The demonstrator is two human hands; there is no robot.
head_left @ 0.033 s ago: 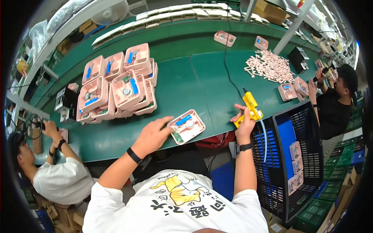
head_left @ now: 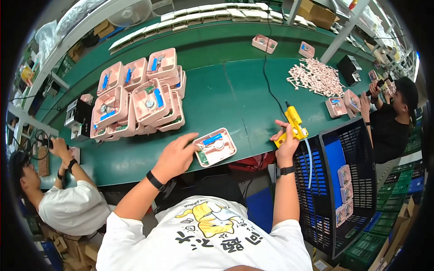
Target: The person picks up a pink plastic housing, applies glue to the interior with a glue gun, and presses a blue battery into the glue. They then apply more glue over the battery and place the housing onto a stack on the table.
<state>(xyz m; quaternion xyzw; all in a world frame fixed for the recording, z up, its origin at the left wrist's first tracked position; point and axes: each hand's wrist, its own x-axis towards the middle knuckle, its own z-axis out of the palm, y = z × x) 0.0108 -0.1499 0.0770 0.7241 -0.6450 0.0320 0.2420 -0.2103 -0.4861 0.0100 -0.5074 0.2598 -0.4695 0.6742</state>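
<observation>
A pink open housing [head_left: 216,147] with a blue part and a green circuit board inside lies flat near the front edge of the green table [head_left: 226,90]. My left hand [head_left: 175,156] grips its left edge, fingers over the rim. To the right, my right hand [head_left: 285,141] is closed around a yellow pistol-shaped power tool [head_left: 294,122], tip pointing away from me and held just above the table edge. A black cable [head_left: 266,77] runs from the tool up across the table.
A stack of several similar pink housings [head_left: 138,97] stands at the left. A heap of small pink parts [head_left: 315,77] lies far right. A black crate [head_left: 337,180] with pink housings stands by my right side. Seated co-workers work at the left [head_left: 68,205] and right [head_left: 391,122].
</observation>
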